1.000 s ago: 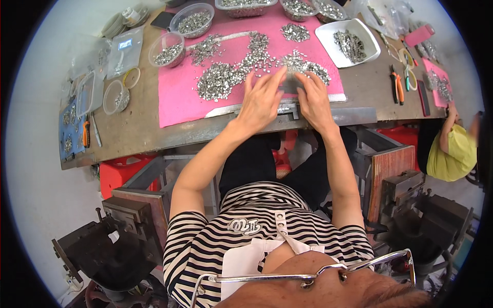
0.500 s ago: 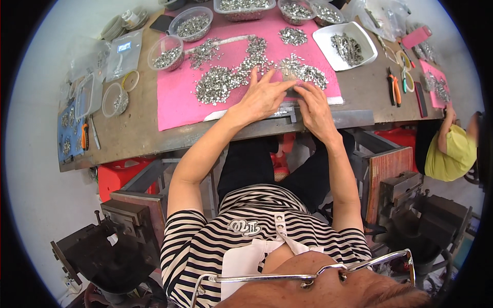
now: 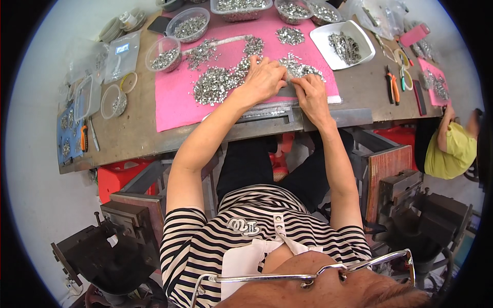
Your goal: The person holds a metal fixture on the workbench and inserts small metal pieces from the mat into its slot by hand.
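My left hand is over the pink mat on the workbench, thumb and forefinger pinched together. Close beside it, my right hand is also pinched, its fingertips almost meeting the left ones. Anything between the fingers is too small to make out. Left of my hands lies a large heap of small silvery metal pieces; part of a narrower trail of them is hidden behind my left hand. A second heap of metal pieces sits just beyond my right fingertips. Below the hands, a metal bar lies along the bench's front edge.
Clear plastic tubs of metal pieces line the back, and a white tray holds more. Orange-handled pliers lie at right, another orange-handled tool at left. A person in a yellow top sits at far right.
My left fingers, spread out before, have curled into a pinch. My right fingertips have closed together too, beside the left ones.
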The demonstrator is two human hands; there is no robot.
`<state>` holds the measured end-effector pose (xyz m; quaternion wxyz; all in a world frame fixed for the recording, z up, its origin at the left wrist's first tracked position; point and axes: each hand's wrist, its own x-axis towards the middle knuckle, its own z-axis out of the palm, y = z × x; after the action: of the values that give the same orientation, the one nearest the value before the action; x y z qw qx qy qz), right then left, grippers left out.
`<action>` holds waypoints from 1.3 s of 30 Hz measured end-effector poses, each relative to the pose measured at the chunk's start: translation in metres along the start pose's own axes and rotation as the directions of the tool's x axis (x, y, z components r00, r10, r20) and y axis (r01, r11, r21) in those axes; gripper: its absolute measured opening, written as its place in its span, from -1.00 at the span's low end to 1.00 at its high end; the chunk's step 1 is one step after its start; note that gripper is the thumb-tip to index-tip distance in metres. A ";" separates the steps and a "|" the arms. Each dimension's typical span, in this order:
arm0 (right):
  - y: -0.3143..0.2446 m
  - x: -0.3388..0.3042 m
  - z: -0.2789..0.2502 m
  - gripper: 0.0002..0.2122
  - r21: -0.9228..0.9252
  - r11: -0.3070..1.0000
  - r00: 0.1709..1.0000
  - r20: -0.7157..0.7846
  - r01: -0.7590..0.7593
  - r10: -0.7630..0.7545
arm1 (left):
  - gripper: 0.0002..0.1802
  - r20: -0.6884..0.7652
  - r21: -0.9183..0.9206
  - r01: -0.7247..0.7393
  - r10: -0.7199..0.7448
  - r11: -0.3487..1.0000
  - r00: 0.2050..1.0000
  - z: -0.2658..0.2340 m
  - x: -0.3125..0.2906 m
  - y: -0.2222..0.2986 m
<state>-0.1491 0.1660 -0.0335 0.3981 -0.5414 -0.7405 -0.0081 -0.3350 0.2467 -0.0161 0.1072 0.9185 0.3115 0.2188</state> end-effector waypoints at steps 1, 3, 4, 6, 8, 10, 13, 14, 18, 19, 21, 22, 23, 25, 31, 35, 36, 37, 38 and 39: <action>0.001 0.003 0.003 -0.88 -0.023 1.000 1.000 0.013 0.005 -0.005 | -0.87 0.018 0.013 0.011 -0.011 1.000 1.000 0.001 0.002 0.001; 0.002 0.007 0.007 -0.89 -0.045 0.999 1.000 0.025 0.011 -0.010 | -0.87 0.046 0.031 0.042 -0.043 0.999 0.998 0.004 0.004 0.004; 0.002 0.009 0.008 -0.89 -0.057 0.998 0.999 0.038 0.020 -0.018 | -0.87 0.073 0.048 0.072 -0.075 0.996 0.994 0.006 0.004 0.004; 0.002 0.010 0.009 -0.89 -0.070 0.997 0.998 0.050 0.030 -0.027 | -0.88 0.091 0.014 0.083 -0.084 0.996 0.992 0.007 0.004 0.002; 0.002 0.009 0.008 -0.89 -0.070 0.998 0.996 0.093 0.003 0.003 | -0.90 0.110 -0.021 0.093 -0.090 0.995 0.990 0.005 0.003 0.001; 0.002 0.009 0.009 -0.90 -0.086 0.996 0.995 0.100 0.012 -0.003 | -0.90 0.208 -0.142 0.096 -0.065 0.985 0.976 -0.002 -0.001 -0.003; 0.003 0.009 0.010 -0.92 -0.090 0.996 0.995 0.099 0.025 -0.016 | -0.90 0.179 -0.197 0.170 -0.135 0.965 0.975 -0.012 -0.004 -0.004; 0.002 0.009 0.010 -0.92 -0.078 0.996 0.995 0.093 0.032 -0.025 | -0.90 0.178 -0.197 0.171 -0.136 0.966 0.975 -0.015 -0.004 -0.003; -0.004 0.004 0.005 -0.91 -0.091 0.996 0.998 0.060 0.020 -0.015 | -0.91 0.132 -0.143 0.137 -0.119 0.980 0.984 -0.017 -0.007 0.001; -0.007 0.002 0.001 -0.90 -0.071 0.997 0.998 0.059 0.021 -0.017 | -0.92 0.077 -0.139 0.084 -0.074 0.987 0.994 -0.017 -0.008 0.001; -0.013 -0.002 -0.006 -0.90 -0.050 0.999 0.998 0.059 0.022 -0.019 | -0.92 0.070 -0.100 0.043 -0.036 0.994 0.997 -0.013 -0.009 0.001; -0.015 -0.005 -0.010 -0.91 0.006 1.000 0.997 0.073 -0.005 0.004 | -0.92 0.063 -0.059 0.002 0.002 0.998 0.998 -0.011 -0.008 0.002; -0.018 -0.008 -0.013 -0.92 0.061 0.998 0.996 0.088 -0.032 0.027 | -0.92 0.063 -0.060 0.003 0.001 0.998 0.998 -0.010 -0.007 0.002; -0.028 -0.015 -0.020 -0.92 0.190 0.973 0.987 0.117 -0.134 0.113 | -0.93 0.127 -0.012 -0.001 0.002 1.000 0.992 -0.009 -0.004 0.003; -0.051 -0.027 -0.020 -0.92 0.384 0.892 0.965 0.199 -0.239 0.172 | -0.94 0.143 -0.008 -0.073 0.073 0.997 0.987 0.001 0.000 0.003; -0.055 -0.029 -0.017 -0.91 0.394 0.898 0.974 0.182 -0.195 0.132 | -0.94 0.061 -0.068 -0.101 0.106 0.993 0.993 0.007 -0.008 0.000; -0.057 -0.029 -0.016 -0.91 0.401 0.897 0.975 0.185 -0.188 0.121 | -0.94 0.032 -0.134 -0.082 0.087 0.988 0.996 0.006 -0.011 -0.001; -0.057 -0.030 -0.015 -0.91 0.401 0.896 0.975 0.187 -0.188 0.121 | -0.94 0.004 -0.201 -0.066 0.068 0.977 0.998 0.005 -0.014 0.000; -0.057 -0.030 -0.013 -0.91 0.395 0.906 0.980 0.177 -0.151 0.087 | -0.94 0.004 -0.201 -0.064 0.066 0.977 0.998 0.005 -0.017 0.001; -0.057 -0.030 -0.012 -0.90 0.388 0.915 0.985 0.167 -0.114 0.051 | -0.95 -0.018 -0.288 0.003 -0.009 0.958 1.000 0.005 -0.021 0.002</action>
<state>-0.1857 0.1131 -0.0194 0.4412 -0.4795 -0.7316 0.2004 -0.3466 0.2315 -0.0268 0.2376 0.8900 0.2802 0.2701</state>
